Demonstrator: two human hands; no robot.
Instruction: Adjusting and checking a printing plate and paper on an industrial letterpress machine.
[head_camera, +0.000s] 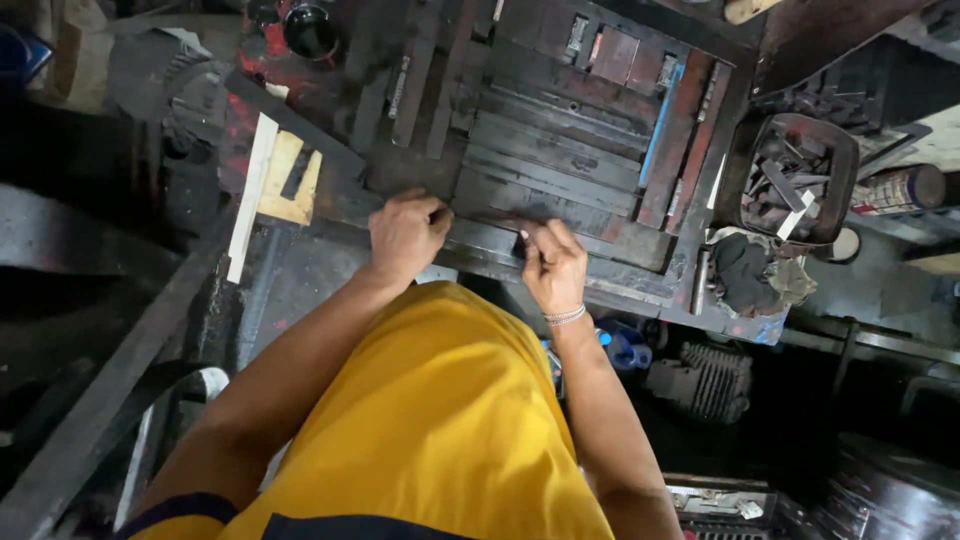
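Down at the near edge of the dark surface (300, 270), a long flat metal bar (560, 212) lies among others. Left hand (405, 235) is clenched, knuckles on the bar's left end. Right hand (553, 265) pinches near its lower edge; what it grips is unclear. A metal basket (845, 160) of scraps sits well right.

Two bare hands show at the bench edge, one left hand (405, 235) and one right hand (553, 265). One bracelet (565, 316) circles the right wrist. One dark tray (745, 160) holds small metal pieces, too many and too jumbled to count. One blue strip (660, 125) lies among the dark metal bars, one can (895, 190) lies on its side, and one crumpled rag (755, 275) sits near it.
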